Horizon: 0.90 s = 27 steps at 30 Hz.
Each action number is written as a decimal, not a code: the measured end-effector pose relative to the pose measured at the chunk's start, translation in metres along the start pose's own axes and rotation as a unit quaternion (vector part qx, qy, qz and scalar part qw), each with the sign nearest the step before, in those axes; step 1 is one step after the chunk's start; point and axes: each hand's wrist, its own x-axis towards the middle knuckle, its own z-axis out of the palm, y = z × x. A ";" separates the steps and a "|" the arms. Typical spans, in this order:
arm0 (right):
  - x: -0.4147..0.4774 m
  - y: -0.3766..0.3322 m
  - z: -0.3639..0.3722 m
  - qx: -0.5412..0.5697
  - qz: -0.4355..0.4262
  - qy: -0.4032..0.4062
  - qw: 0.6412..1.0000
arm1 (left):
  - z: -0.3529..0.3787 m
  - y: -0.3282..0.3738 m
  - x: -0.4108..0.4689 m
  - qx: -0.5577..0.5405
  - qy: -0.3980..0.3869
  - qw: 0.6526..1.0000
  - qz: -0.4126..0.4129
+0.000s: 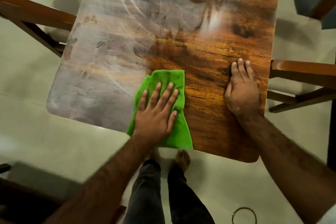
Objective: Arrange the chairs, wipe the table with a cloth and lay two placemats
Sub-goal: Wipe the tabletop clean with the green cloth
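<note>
Pale floor (27,132) and brown wooden chairs (300,71) surround the smeared brown wooden table (209,51); left grip (156,112) spread flat on a green cloth (167,78), right grip (242,91) flat on bare wood.

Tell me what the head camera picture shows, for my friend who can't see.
A person's left hand presses a bright green cloth flat on a brown wooden table near its front edge, while the right hand rests flat on the wood beside it. Brown wooden chairs stand at both sides.
</note>
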 end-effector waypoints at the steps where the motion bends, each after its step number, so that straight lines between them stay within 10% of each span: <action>1: 0.000 0.000 0.000 0.001 -0.001 0.003 1.000 | -0.001 -0.017 0.019 -0.002 0.011 1.000 -0.012; 7: 0.000 -0.001 0.002 -0.015 0.004 0.004 1.000 | -0.002 -0.036 0.058 -0.003 0.028 0.992 -0.120; 14: 0.000 0.002 0.005 -0.002 0.000 0.003 1.000 | 0.013 0.086 -0.042 -0.071 -0.042 0.997 -0.003; 27: 0.001 -0.005 -0.003 0.011 0.010 -0.014 1.000 | -0.010 -0.135 0.002 -0.004 0.009 0.992 -0.124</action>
